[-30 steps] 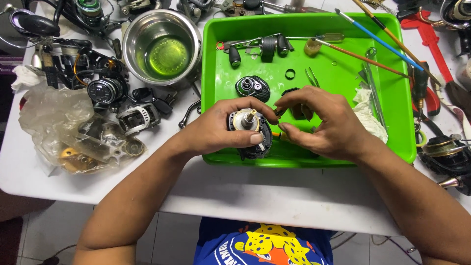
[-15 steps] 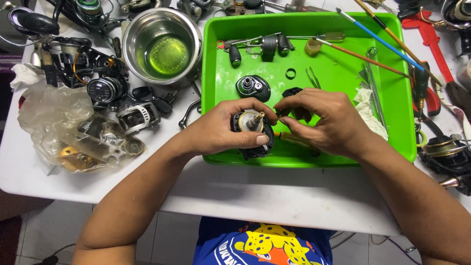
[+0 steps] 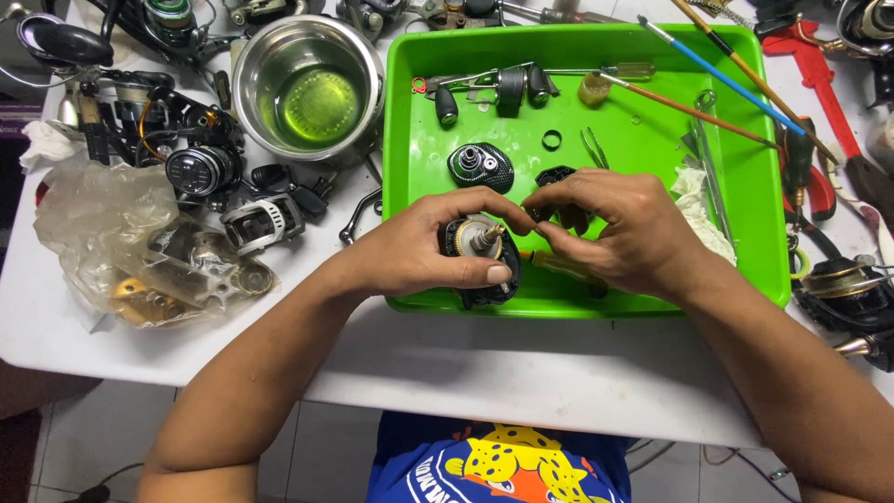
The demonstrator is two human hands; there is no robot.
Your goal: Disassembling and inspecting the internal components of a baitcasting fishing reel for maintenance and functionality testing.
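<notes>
A black reel body [image 3: 477, 250] with a brass gear is held over the front edge of the green tray [image 3: 745, 186], the left hand [image 3: 424, 250] closed around it. At 3 o'clock, the right hand [image 3: 619, 228] is pinched with its fingertips [image 3: 538, 197] at the gear shaft. At 12 o'clock a black side cover [image 3: 480, 166] lies; at 10 o'clock stands a steel bowl [image 3: 309, 86] of green liquid.
</notes>
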